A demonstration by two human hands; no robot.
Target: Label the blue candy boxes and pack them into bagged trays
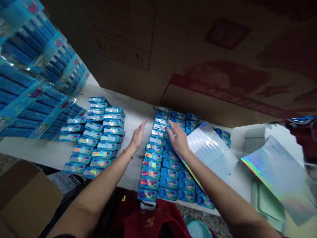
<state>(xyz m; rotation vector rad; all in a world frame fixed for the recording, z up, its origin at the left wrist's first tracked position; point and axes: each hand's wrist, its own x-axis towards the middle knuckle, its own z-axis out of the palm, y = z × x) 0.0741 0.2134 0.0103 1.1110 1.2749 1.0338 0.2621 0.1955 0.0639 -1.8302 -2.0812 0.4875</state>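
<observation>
My left hand (137, 136) hovers over the white table, fingers stretched out and nothing in it. To its right, my right hand (178, 138) is over the rows of small blue boxes (168, 183), its fingertips by the upper part of the leftmost column; thumb and fingers look apart. Whether it touches a box is unclear. Tops in that leftmost column (150, 173) carry shiny rainbow film, while the neighbouring columns show round blue spots. A silvery sticker sheet (210, 148) lies across the boxes beside my right forearm.
More blue boxes (94, 135) stand in columns at left. Wrapped blue packs (37, 99) are stacked behind them. A large brown carton (138, 43) walls off the back. At right are another iridescent sheet (284, 178) and a grey stack (254, 140). An open carton (27, 195) sits lower left.
</observation>
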